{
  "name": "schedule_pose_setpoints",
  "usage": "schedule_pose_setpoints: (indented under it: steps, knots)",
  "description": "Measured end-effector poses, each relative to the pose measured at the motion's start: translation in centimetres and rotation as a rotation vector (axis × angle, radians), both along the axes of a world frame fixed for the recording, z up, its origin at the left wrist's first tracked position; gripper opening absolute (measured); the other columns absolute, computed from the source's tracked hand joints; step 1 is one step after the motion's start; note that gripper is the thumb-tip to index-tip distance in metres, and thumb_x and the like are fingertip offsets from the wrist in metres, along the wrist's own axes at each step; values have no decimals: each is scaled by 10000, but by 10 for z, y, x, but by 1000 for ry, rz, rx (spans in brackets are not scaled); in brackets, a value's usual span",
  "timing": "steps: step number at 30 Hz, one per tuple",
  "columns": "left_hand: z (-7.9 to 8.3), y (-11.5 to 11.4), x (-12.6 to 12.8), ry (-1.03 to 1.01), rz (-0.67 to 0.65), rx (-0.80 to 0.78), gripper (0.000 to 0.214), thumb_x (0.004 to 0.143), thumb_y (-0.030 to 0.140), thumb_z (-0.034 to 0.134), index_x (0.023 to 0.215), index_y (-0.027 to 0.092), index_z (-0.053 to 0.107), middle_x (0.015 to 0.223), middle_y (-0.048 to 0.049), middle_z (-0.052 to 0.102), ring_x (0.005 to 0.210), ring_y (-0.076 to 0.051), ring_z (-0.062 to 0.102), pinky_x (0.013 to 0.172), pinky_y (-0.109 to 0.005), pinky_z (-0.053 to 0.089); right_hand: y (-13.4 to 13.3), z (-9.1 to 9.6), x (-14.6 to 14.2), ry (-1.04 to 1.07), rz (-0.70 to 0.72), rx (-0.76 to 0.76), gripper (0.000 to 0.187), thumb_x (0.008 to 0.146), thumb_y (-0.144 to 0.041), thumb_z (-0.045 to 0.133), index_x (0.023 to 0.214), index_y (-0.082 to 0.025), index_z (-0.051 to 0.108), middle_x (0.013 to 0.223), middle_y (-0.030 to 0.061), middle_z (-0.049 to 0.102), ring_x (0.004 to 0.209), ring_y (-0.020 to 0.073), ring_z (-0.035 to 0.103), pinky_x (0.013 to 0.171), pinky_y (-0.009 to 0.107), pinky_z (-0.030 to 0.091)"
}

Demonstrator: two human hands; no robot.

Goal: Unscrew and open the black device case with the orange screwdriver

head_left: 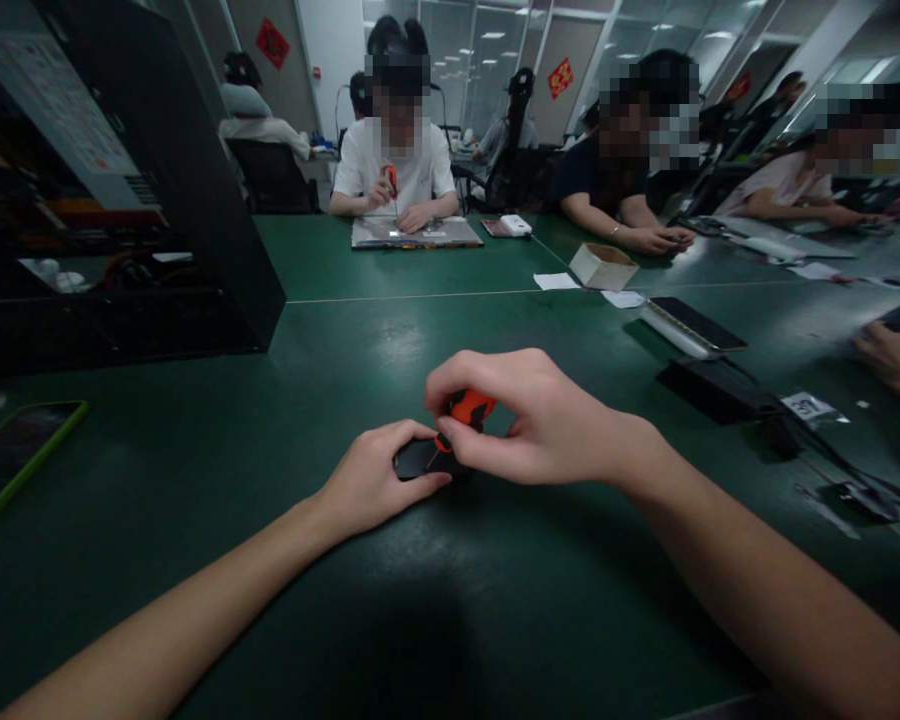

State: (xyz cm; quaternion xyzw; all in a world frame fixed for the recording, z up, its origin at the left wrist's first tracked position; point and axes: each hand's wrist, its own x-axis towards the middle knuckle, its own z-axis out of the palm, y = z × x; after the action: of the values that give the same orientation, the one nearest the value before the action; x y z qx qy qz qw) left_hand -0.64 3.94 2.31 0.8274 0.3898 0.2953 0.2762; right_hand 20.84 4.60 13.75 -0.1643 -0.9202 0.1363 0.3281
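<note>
A small black rounded object (414,460) lies on the green table, its exact kind hard to make out. Thumb and fingers of my left hand (369,476) grip it from the left side. Above it, my right hand (532,415) is closed around the orange and black handle of a screwdriver (471,407). The screwdriver is tilted, its thin shaft pointing down and left to the top of the black object. Whether the tip sits in a screw is too small to tell. My right fingers hide part of the object's right end.
A black cabinet (217,200) stands at the left, with a green-edged phone (22,460) before it. An open box (604,268), a black adapter (712,390) and cables lie to the right. Across the table a person (424,170) holds a screwdriver over a flat panel (450,236).
</note>
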Motion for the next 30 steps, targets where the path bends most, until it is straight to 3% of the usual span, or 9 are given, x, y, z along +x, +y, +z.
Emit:
schedule_pose_setpoints:
  steps: [6,13,24,30]
  knots:
    - [0,0,0,-34,-9,-23,299,863,384,774,1090,215,676,1033,-23,738,918,-232,707,830,-335,530,-3,2,-3,-1,29,-9,48,946,-162,615,966,-120,627,873,24,687,770,96,631,717,190,462]
    - [-1,0,-1,18,17,9,345,839,373,792,1115,205,671,1024,-32,738,901,-240,705,821,-348,527,-7,7,-4,-49,-118,-32,201,942,-103,552,1126,-111,633,1017,75,706,893,145,652,796,254,491]
    - [1,-2,0,-3,7,-2,299,850,374,775,1080,209,679,998,-31,730,871,-223,692,813,-332,522,-11,18,2,-126,29,-181,297,899,-25,504,1155,-137,602,1111,87,663,1020,171,609,908,295,474]
    - [3,-3,-1,13,20,-63,279,847,406,746,1020,198,677,942,-36,713,845,-227,684,752,-317,527,-11,21,2,-131,72,-266,287,838,9,520,1047,-153,632,1063,73,644,969,163,611,870,288,488]
